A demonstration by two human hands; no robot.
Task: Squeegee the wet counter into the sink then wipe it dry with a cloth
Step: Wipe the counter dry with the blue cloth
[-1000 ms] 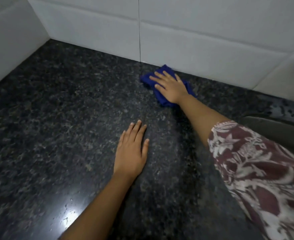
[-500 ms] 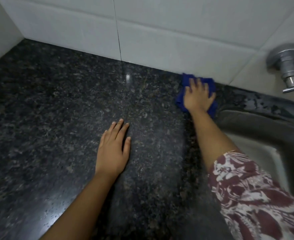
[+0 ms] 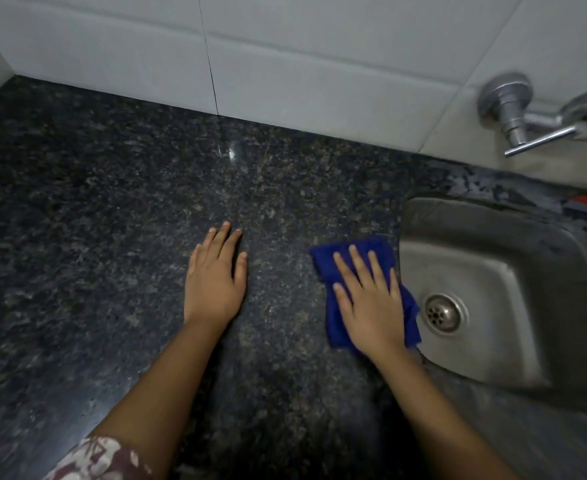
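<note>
**As the cloth came down beside the sink, the drying looked close to done**

Although the dark speckled surface (image 3: 94, 237) filled most of the view, it showed no pools or beads of water that could be made out. There was only a soft sheen and one bright glint near the tiled wall (image 3: 319, 71), so it read as already cleared of water and largely wiped. The steel sink (image 3: 492, 216) sat at the right, its basin dull and its drain in view.

Within the last second the blue cloth (image 3: 335, 327) had travelled rightward along the back edge under the wall. It had then come forward to lie on the surface just beside the sink's left rim. Whether its right edge touched that rim or hung slightly over it could not be told. This suggested the back strip was finished and the pass along the sink side was under way, late in the task.

The cloth was folded into a rough pad, deep blue, rumpled at its corners, and looked soft and absorbent. The right hand (image 3: 371, 306) lay flat on it, fingers straight and spread, pressing rather than gripping. The left hand (image 3: 212, 289) had stayed in place, open, palm down on the bare surface, well apart from the cloth
</note>
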